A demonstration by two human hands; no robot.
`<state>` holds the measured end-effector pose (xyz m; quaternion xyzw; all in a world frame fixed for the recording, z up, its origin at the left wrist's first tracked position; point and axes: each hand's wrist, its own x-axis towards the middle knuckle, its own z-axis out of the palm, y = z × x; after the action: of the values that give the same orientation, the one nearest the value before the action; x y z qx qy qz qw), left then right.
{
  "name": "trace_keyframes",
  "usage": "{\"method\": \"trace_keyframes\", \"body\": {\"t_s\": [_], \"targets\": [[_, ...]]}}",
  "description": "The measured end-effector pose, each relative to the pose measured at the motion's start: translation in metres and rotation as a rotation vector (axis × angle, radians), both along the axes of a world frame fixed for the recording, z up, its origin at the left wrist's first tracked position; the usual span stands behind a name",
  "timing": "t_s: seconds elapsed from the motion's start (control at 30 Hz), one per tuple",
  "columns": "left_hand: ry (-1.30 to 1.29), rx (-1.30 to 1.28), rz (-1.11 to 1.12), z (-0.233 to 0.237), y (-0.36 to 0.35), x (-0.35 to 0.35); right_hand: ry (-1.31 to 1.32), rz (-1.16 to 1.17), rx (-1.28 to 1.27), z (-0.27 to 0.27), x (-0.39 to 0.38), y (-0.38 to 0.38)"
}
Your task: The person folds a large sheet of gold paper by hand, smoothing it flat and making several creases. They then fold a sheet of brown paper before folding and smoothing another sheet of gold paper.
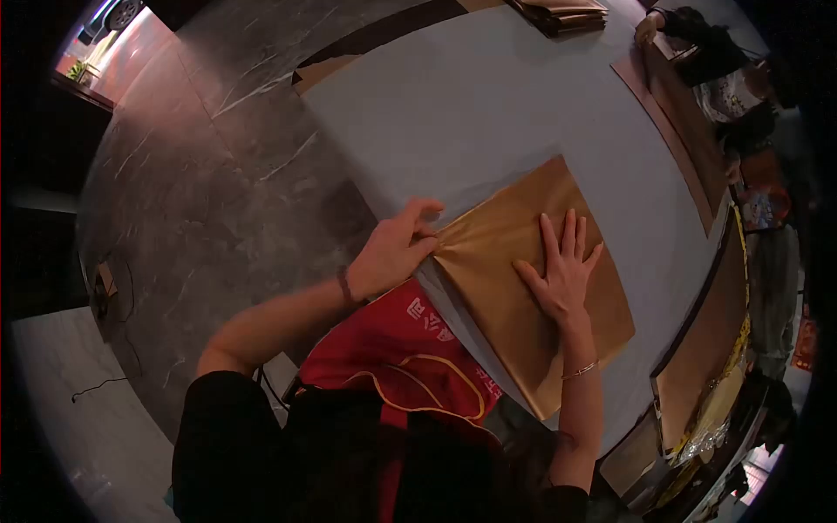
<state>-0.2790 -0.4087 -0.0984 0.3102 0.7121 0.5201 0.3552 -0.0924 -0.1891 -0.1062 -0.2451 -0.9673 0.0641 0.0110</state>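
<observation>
beyond the desk's near edge, at the far left, lies a dark grey stone floor (218, 174). next comes the person's left hand (397, 253). its fingers are closed in a pinch on the left end of the gold paper (514, 253), right at the near edge of the grey desk (488, 96). the paper bunches into small creases there, so i think this end is being folded in just now. below that hand is the person's red apron (410, 344).

the gold paper lies flat on the desk, close to the person. the right hand (562, 275) rests on top of it, open, fingers spread, palm down. it presses the paper and grips nothing. the two hands are apart, with a strip of gold paper between them.

how far along is it? the big top face looks smooth and done. the left end looks half done. the end by the right wrist looks loose to me, so it may be left to do. i cannot tell if something is wrapped inside.

at the top of the desk sits a stack of brown paper (562, 13), and another person's hand (647, 30) is near it. further right lie long brown sheets (680, 139), well apart from the gold paper. low on the right is some shiny gold foil (711, 418).
</observation>
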Motion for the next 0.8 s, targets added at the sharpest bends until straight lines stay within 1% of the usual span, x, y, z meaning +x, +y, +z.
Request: {"method": "trace_keyframes", "body": {"t_s": [0.07, 0.13, 0.27, 0.37, 0.43, 0.47, 0.53, 0.57, 0.63, 0.67, 0.7, 0.77, 0.8], "targets": [[0.038, 0.032, 0.023, 0.000, 0.000, 0.004, 0.001, 0.003, -0.008, 0.002, -0.001, -0.001], [0.200, 0.005, 0.046, -0.002, -0.002, 0.009, 0.006, 0.007, -0.001, 0.001, -0.001, 0.000], [0.266, -0.029, 0.022, 0.002, -0.003, 0.012, 0.005, 0.012, 0.004, 0.001, 0.001, -0.001], [0.331, -0.042, 0.051, 0.005, -0.002, 0.011, 0.026, 0.026, 0.014, -0.001, 0.001, 0.001], [0.735, 0.020, 0.010, 0.011, -0.001, 0.009, 0.056, 0.032, 0.023, -0.002, 0.002, 0.001], [0.736, 0.025, 0.003, 0.017, 0.007, 0.008, 0.055, 0.035, 0.030, -0.001, 0.001, 0.001], [0.861, 0.201, -0.159, 0.029, 0.034, 0.013, 0.045, 0.033, 0.043, 0.000, 0.001, 0.000], [0.855, 0.212, -0.157, 0.027, 0.049, 0.019, 0.051, 0.040, 0.042, 0.000, 0.001, 0.000], [1.003, 0.342, -0.390, 0.014, 0.080, 0.030, 0.074, 0.054, 0.081, -0.012, 0.004, 0.005], [1.074, 0.267, -0.413, 0.003, 0.089, 0.031, 0.075, 0.051, 0.086, -0.008, 0.004, 0.004], [1.079, 0.270, -0.418, -0.008, 0.090, 0.028, 0.054, 0.039, 0.067, -0.003, 0.002, 0.001], [1.172, 0.048, -0.415, -0.019, 0.084, 0.018, 0.036, 0.021, 0.039, 0.000, 0.000, 0.000], [1.206, -0.031, -0.403, -0.024, 0.080, 0.013, 0.068, 0.034, 0.038, 0.000, -0.001, 0.001]]}}
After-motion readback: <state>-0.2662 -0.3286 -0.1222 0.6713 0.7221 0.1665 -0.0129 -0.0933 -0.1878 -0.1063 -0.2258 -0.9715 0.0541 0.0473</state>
